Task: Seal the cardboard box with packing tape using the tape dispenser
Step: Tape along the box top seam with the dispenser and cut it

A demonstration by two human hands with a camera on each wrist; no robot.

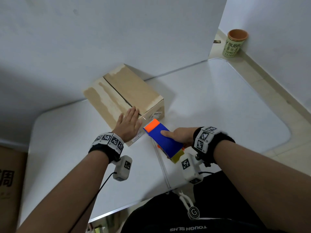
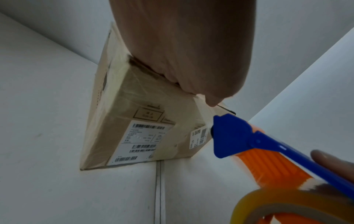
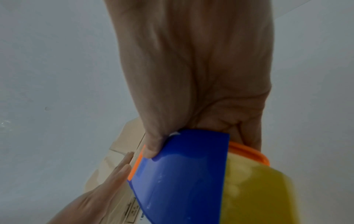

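A brown cardboard box (image 1: pixel 127 91) with closed flaps stands on the white table (image 1: pixel 218 106), against the wall. My left hand (image 1: pixel 128 124) lies flat with straight fingers on the box's near top edge, over the centre seam. My right hand (image 1: pixel 179 136) grips a blue, orange and yellow tape dispenser (image 1: pixel 164 140). Its orange front end is just off the box's near side. In the left wrist view the dispenser (image 2: pixel 235 136) nose touches a strip of clear tape (image 2: pixel 205 118) running up the labelled side of the box (image 2: pixel 134 121) to my fingertips (image 2: pixel 212 101). The right wrist view shows the dispenser (image 3: pixel 182 174) in my palm.
A green and terracotta cup (image 1: pixel 234 43) stands on the floor at the far right, beyond the table corner. Another cardboard carton (image 1: pixel 10 179) sits at the left edge, below table level. A seam (image 1: pixel 161 165) runs across the tabletop towards me.
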